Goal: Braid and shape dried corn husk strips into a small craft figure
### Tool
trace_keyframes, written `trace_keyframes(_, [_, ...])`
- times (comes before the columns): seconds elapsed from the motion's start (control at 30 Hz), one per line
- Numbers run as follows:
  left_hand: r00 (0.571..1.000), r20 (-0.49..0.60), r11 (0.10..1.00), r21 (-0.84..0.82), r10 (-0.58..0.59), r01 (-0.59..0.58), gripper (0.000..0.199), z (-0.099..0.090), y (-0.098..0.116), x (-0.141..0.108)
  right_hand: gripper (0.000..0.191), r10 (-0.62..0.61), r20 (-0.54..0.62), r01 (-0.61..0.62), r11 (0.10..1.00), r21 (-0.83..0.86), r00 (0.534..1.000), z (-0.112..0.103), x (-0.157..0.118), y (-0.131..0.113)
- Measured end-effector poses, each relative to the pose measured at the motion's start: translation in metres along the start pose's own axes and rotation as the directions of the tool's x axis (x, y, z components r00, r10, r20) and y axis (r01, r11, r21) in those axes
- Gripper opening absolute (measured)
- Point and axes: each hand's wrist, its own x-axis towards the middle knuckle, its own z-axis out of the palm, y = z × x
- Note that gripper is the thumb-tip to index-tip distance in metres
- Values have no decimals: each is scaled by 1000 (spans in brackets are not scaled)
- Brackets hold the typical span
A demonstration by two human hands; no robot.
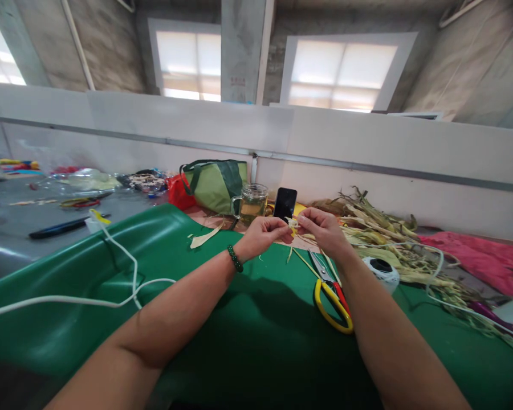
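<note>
Over the back part of the green mat (256,319), my left hand (261,235) and my right hand (322,229) nearly meet, each closed in a pinch. Between their fingertips is a small pale piece of corn husk (292,222) with a yellowish lower part; its exact shape is too small to make out. Just below my right hand lie scissors (333,304) with yellow and red handles, partly hidden by my right forearm. Thin husk strips (305,262) rest by the blades. A dark phone (285,203) stands upright behind my hands.
A glass mug of yellowish liquid (253,205) and a green bag (216,185) stand behind my left hand. Dried corn husks (380,228) pile up at the right, beside a white spool (381,273). A white cable (81,300) crosses the mat's left side.
</note>
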Motion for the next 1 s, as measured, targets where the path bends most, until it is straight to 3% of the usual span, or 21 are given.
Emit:
trace_keyframes(0.27, [993,-66,991,96,98,-91,16,4,10,-4,32,-119,-61,111,986,-127,991,13,-2,4])
trace_keyframes(0.37, [986,-65,964,229,156,-137,15,4,12,-5,23,-238,-106,212,954,-211,966,15,-4,6])
trace_keyframes(0.5, [966,-40,860,466,256,-209,15,5,12,-5,15,-377,-81,330,881,-339,923,18,-8,3])
trace_keyframes(0.7, [959,6,769,596,283,-231,13,10,9,-7,21,-363,-146,265,854,-448,920,20,-10,1])
trace_keyframes(1.0, [911,-104,766,584,398,-269,14,9,9,-8,25,-312,-174,249,918,-310,934,23,-11,-2])
